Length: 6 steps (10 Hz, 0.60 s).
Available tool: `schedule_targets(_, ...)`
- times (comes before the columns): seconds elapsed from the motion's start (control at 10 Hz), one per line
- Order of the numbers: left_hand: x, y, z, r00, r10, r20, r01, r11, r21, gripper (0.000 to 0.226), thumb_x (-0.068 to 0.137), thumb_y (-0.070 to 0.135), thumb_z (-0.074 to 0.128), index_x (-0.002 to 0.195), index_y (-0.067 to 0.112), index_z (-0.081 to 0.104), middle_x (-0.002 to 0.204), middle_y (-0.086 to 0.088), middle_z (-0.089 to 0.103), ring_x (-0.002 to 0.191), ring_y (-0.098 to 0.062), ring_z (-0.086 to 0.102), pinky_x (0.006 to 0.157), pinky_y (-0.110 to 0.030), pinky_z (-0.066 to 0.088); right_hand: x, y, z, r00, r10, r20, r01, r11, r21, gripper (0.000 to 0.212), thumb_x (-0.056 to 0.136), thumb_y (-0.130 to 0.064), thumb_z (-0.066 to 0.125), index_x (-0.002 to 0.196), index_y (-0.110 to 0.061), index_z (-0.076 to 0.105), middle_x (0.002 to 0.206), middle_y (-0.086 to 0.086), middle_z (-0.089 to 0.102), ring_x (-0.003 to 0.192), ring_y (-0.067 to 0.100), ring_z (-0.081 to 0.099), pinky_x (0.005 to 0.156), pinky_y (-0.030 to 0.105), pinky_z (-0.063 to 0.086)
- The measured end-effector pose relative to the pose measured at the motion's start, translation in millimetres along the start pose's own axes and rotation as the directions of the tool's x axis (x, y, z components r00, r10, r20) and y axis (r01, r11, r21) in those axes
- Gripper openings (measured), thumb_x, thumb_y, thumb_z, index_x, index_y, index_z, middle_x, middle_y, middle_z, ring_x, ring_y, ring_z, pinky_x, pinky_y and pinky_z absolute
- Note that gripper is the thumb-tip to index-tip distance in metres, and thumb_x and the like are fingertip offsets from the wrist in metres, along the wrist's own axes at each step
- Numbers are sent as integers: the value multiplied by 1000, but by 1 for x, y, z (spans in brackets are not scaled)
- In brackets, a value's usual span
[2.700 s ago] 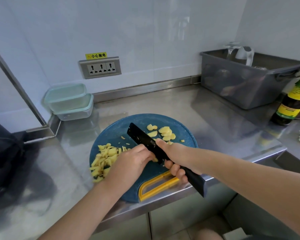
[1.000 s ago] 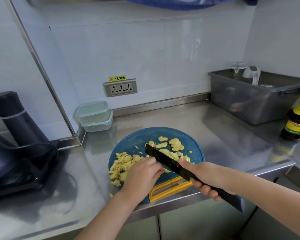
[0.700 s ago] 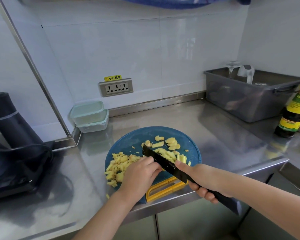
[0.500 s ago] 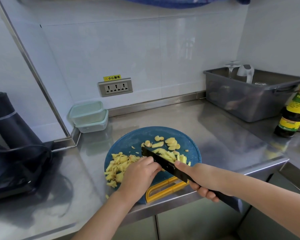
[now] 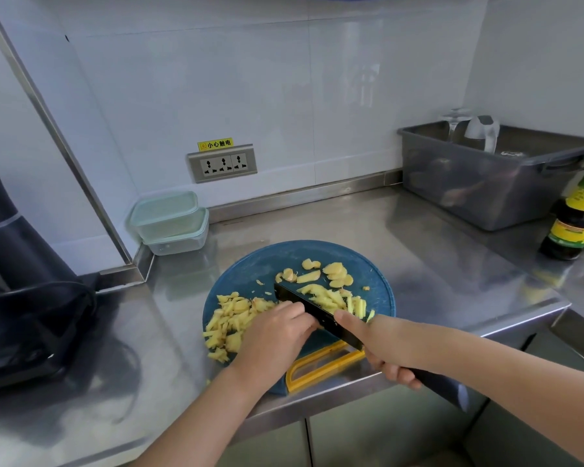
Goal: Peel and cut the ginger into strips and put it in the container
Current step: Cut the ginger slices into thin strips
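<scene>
The right hand grips the knife over the blue board. The left hand curls beside the blade (its hold hidden), with cut ginger at the board's nine o'clock.

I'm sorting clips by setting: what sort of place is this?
Likely a commercial kitchen: a stainless steel counter, a grey dish tub, and a knife cutting ginger on a blue cutting board.

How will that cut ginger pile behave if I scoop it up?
The cut ginger pile is loose short strips, so it will probably scatter rather than lift together. Pieces look small, stiff and light; some may slide off the blue board.
</scene>
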State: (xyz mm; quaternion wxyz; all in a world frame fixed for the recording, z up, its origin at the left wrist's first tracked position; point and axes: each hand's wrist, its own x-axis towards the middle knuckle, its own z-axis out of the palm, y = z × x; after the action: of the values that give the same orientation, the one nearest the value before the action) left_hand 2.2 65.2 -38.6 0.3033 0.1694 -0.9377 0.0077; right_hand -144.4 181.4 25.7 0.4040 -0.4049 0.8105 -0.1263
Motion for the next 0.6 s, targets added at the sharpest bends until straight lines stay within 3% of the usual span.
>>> schedule_targets(0.1, 1, 4, 2, 1000, -22, 0, 22, 1000, -12, 23, 87, 27, 54, 80, 20, 74, 73, 9, 62, 66, -8, 58, 48, -23, 49, 7, -12, 3, 998, 55, -4, -54, 986, 156, 34, 102, -43, 32, 70, -33, 37, 33, -8, 45, 28, 8, 43, 39, 21, 38)
schedule_targets(0.2, 1, 6, 1, 999, -43, -21, 42, 999, -30, 2, 80, 19, 72, 81, 21, 73, 76, 9, 62, 67, -9, 60, 47, -24, 50, 13, 0, -5, 994, 1, 110, -34, 955, 296, 48, 96, -59, 36, 66, -23, 47, 40, -4, 46, 32, 11, 42, 38, 21, 35)
schedule_targets(0.3, 0, 6, -2, 996, -83, -20, 83, 996, 11, 5, 75, 20, 73, 79, 24, 72, 73, 11, 59, 64, -7, 57, 46, -17, 45, 6, 11, -12, 958, 10, 286, -142, 883, 446, 64, 84, -75, 40, 55, -18, 46, 44, -5, 44, 33, 8, 40, 36, 17, 35)
schedule_targets(0.5, -1, 4, 1, 972, -233, -40, 236, 967, 98, 15, 71, 16, 81, 79, 22, 70, 74, 10, 56, 63, -4, 53, 53, -12, 36, -3, 10, -42, 966, -5, 259, -109, 899, 424, 63, 86, -74, 39, 52, -20, 44, 50, -5, 36, 37, 8, 32, 36, 18, 31)
schedule_targets(0.6, -1, 2, -3, 909, -402, -110, 402, 915, -19, 14, 81, 21, 71, 95, 21, 67, 89, 10, 58, 75, -2, 56, 63, -11, 40, -6, 4, -56, 963, -15, 269, -95, 916, 390, 63, 85, -73, 40, 53, -19, 43, 50, -5, 35, 37, 8, 31, 36, 17, 30)
